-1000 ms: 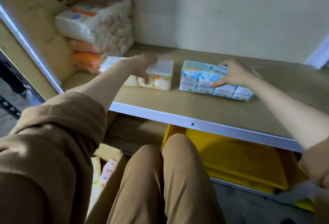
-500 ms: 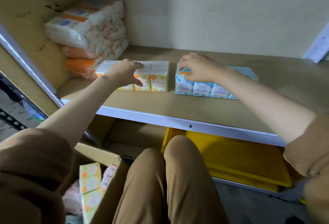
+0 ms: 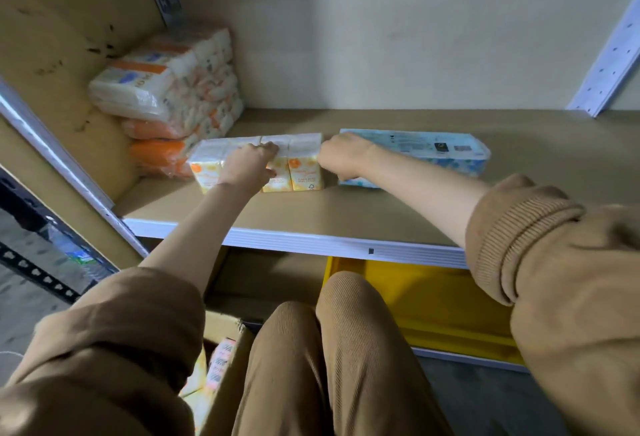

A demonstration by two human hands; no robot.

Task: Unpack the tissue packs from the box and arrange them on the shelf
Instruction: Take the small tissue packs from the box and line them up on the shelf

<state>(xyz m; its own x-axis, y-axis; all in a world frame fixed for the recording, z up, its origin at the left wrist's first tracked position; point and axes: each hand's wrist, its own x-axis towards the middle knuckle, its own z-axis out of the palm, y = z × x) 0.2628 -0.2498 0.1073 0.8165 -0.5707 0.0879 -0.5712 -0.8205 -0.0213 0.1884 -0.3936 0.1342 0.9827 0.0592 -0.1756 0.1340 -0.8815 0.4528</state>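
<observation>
Lying lengthwise along shelf (image 3: 346, 214), blue pack (image 3: 433, 151), right hand (image 3: 341, 158) at its left end

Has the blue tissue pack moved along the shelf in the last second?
Yes. The blue tissue pack has slid left toward the yellow tissue pack, narrowing the gap.

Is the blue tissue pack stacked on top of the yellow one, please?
No, the blue tissue pack lies on the shelf beside the yellow tissue pack.
</observation>
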